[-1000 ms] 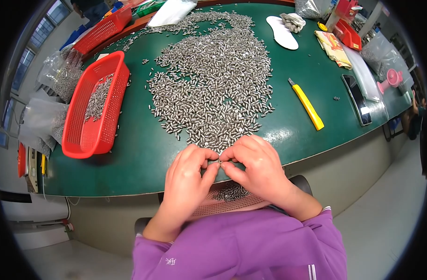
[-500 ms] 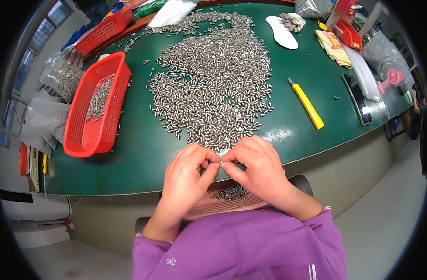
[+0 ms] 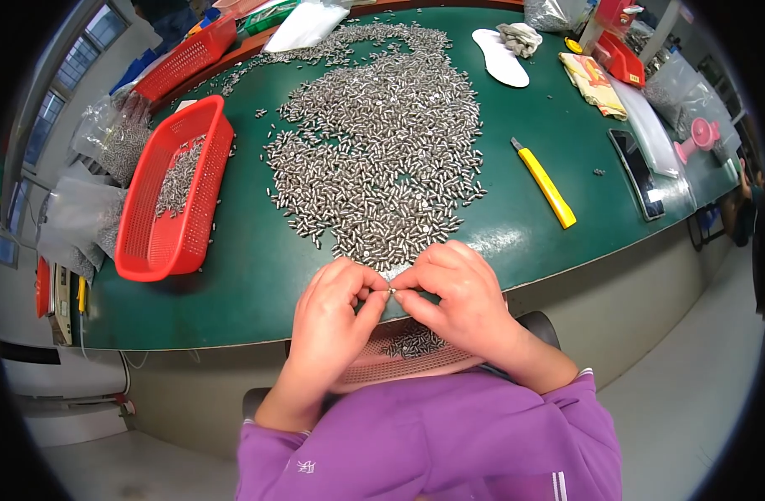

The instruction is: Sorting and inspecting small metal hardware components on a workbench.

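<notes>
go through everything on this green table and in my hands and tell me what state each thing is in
Left hand: fingers pinched on a small silver metal piece.
Right hand: fingers pinched on the same piece.
Pile of small silver metal pieces: spread loose.
Red plastic mesh basket: partly filled.
Pink mesh tray: on lap, few pieces inside.
Yellow utility knife: lying flat.
Black phone: screen dark.

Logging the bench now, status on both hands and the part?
Left hand and right hand pinch one small metal part between fingertips. Pink tray of parts on lap below. Nothing in the way.
</notes>
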Demonstrator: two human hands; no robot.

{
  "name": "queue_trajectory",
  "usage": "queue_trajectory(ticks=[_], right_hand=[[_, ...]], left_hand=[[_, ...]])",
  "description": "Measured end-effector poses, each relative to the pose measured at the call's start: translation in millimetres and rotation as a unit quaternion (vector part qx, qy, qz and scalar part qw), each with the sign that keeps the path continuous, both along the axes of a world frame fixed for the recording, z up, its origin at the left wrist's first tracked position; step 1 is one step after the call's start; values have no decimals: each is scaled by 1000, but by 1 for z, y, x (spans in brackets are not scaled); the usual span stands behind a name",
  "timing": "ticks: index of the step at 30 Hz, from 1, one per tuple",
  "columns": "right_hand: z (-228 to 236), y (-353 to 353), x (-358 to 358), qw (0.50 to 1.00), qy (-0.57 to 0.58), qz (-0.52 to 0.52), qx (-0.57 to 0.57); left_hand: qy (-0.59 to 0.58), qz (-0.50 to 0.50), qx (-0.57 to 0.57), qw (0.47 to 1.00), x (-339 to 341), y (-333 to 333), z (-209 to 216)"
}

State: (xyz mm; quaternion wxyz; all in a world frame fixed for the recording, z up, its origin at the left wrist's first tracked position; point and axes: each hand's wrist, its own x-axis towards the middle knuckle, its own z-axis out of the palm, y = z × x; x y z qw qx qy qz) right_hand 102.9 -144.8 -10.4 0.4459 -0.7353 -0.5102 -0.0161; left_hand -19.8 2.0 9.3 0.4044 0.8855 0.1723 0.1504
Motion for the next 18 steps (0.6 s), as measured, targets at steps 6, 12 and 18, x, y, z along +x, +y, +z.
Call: queue_trajectory(ticks=[6,12,18], right_hand=[[0,-1,1,1000,-1,1,0],[9,-18,21,984,-9,175,-32],[10,-7,16,1000,2,5,-17]], left_hand=[[-15,-4,20,1000,-1,-2,2],[-19,-145,29,989,-18,10,11],[-1,-13,-25,1000,-10,1,11]])
